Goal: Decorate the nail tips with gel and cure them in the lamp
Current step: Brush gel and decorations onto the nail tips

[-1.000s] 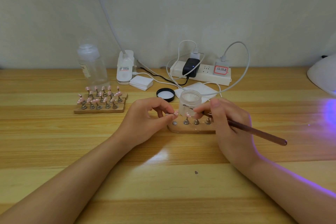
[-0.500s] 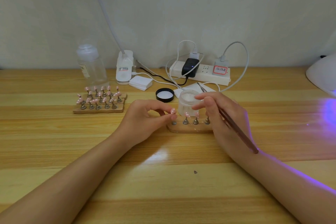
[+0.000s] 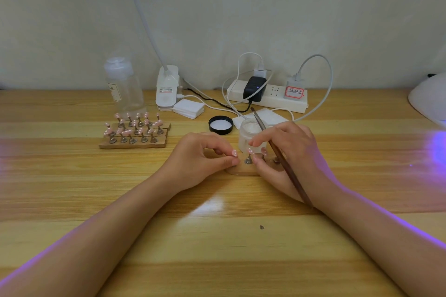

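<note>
Ideally, with the left hand (image 3: 200, 159) pinching a nail tip (image 3: 234, 152) at the left end of the small wooden stand (image 3: 237, 171) mid-tabletop and the right hand (image 3: 287, 152) gripping the brush (image 3: 282, 159), each tip needed seating gently.

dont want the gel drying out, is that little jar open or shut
Open. The jar has no lid on; its black lid lies apart on the table, inside up.

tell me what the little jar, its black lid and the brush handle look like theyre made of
Jar: looks like frosted glass or plastic, its cloudy wall letting light through; which one is unclear.
Black lid: probably plastic, with a glossy dark rim and a white liner inside.
Brush handle, held by the right hand: seems to be wood with a lacquer finish, reddish brown with a slight sheen.
</note>
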Tool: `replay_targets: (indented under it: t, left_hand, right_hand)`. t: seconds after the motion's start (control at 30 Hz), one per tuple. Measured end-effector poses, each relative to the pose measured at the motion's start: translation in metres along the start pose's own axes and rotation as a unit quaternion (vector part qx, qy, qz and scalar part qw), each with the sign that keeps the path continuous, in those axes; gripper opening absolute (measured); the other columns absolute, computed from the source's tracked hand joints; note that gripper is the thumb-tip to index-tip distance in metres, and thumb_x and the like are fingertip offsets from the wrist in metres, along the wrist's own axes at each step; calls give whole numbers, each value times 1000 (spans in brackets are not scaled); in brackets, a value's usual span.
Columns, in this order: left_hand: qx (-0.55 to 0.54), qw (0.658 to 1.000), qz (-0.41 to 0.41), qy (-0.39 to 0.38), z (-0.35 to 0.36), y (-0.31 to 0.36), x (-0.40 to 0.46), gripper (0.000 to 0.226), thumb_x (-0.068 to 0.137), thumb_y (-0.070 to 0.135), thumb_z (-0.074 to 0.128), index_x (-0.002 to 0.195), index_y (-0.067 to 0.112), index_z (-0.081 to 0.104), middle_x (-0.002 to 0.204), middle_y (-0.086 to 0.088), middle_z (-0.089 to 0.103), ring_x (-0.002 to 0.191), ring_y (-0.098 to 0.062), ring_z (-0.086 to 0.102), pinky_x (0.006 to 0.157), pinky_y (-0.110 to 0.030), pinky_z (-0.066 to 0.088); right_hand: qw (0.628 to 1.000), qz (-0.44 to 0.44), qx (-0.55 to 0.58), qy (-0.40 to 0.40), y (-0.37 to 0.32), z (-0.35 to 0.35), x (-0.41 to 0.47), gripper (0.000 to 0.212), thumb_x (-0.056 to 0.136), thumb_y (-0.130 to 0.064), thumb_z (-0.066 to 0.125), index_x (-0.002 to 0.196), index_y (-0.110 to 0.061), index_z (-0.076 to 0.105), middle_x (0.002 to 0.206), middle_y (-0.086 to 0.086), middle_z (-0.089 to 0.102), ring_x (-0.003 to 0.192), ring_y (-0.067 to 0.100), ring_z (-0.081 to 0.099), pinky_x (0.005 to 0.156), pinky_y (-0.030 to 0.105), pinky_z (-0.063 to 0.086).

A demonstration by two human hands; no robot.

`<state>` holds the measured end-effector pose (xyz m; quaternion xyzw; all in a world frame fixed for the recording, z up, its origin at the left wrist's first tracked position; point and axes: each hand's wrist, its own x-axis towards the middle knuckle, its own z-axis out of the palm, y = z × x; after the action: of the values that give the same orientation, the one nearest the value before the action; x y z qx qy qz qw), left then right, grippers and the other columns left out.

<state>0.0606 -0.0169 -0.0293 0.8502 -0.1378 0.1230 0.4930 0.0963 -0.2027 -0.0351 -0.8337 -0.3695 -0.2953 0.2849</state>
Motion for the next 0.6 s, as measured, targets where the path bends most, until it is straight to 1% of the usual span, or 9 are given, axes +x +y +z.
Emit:
replay_targets:
  t: [0.07,0.17,0.23,0.3,0.37,0.43,0.47,0.57,0.6]
  left_hand:
    - [5,1000,-3,-4,0,0,0,21,69,12,76,67,31,68,76,13,66,75,4,59,73,-10,45]
    - [5,1000,-8,-5,0,0,1,22,69,13,77,66,32,67,76,13,65,75,0,59,74,-13,46]
    - [9,1000,-12,-7,0,-1,0,22,68,14,77,68,33,66,77,12,65,78,-6,59,75,-17,47]
    - [13,1000,-18,-14,1,-1,0,20,66,18,79,70,33,66,77,13,64,78,-4,55,75,-18,45]
    - [21,999,-23,-21,1,-1,0,20,65,22,80,72,33,65,77,14,63,78,0,53,73,-15,43]
    - [30,999,-25,-26,1,-2,0,19,64,25,80,73,32,64,79,14,63,79,1,53,72,-13,42]
    - [31,999,-26,-27,1,-2,0,19,64,25,80,74,32,64,79,14,63,79,1,53,71,-12,41]
    - [35,999,-25,-28,1,-3,1,20,65,27,80,74,33,63,80,14,63,79,3,53,70,-9,40]
    - [38,999,-25,-29,1,-4,1,20,65,27,79,73,34,63,80,14,63,79,4,53,70,-9,40]
  right_hand:
    - [1000,2,-4,-4,0,0,0,19,65,-20,70,84,-17,67,74,-2,66,86,2,48,92,10,20]
    - [1000,-2,-3,-5,-1,0,0,21,63,-20,71,84,-17,67,74,-4,63,85,2,47,91,10,21]
    - [1000,-12,-5,-1,-2,-1,0,22,62,-20,71,83,-16,67,70,-13,52,82,1,43,84,12,23]
    - [1000,-19,-2,0,-3,-1,0,22,62,-20,71,83,-16,68,71,-24,37,79,-3,37,83,11,23]
    - [1000,-25,-2,2,-3,0,0,21,63,-19,71,83,-16,68,72,-26,32,80,-1,39,80,14,24]
    - [999,-32,-5,7,-1,1,1,20,63,-18,71,83,-16,68,72,-27,31,82,1,41,76,16,24]
    - [999,-32,-3,10,-1,1,1,19,64,-18,72,82,-17,67,71,-27,31,83,-2,41,76,15,24]
    - [999,-25,11,25,2,3,-1,18,65,-16,72,82,-18,67,71,-28,31,87,-18,36,85,3,21]
    - [999,-25,15,29,3,4,-1,17,65,-17,71,82,-18,67,71,-28,32,89,-21,35,86,3,21]
